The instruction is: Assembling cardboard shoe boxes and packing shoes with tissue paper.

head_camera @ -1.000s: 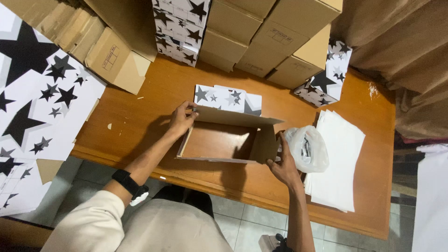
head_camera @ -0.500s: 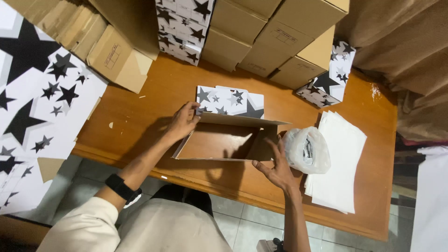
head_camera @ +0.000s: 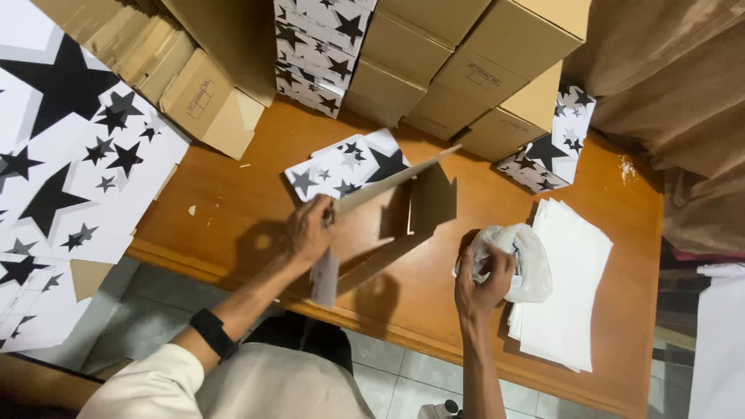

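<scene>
My left hand (head_camera: 312, 227) grips the left edge of a partly folded cardboard box (head_camera: 388, 213), white with black stars outside and brown inside. The box is tilted up off the wooden table (head_camera: 233, 202), its flaps standing open. My right hand (head_camera: 483, 278) is closed on a crumpled white plastic bag (head_camera: 521, 260) just right of the box, over the edge of a stack of white paper sheets (head_camera: 570, 287). A black watch sits on my left wrist.
Brown cardboard cartons (head_camera: 473, 62) and star-printed boxes (head_camera: 314, 46) are stacked along the far side of the table. Another star-printed box (head_camera: 555, 143) stands at the back right. Flat star-printed sheets (head_camera: 70, 171) lie at the left. A beige curtain (head_camera: 667, 77) hangs at right.
The box has been lifted and tipped up from lying open on the table. My right hand left the box and took hold of the white plastic bag.
</scene>
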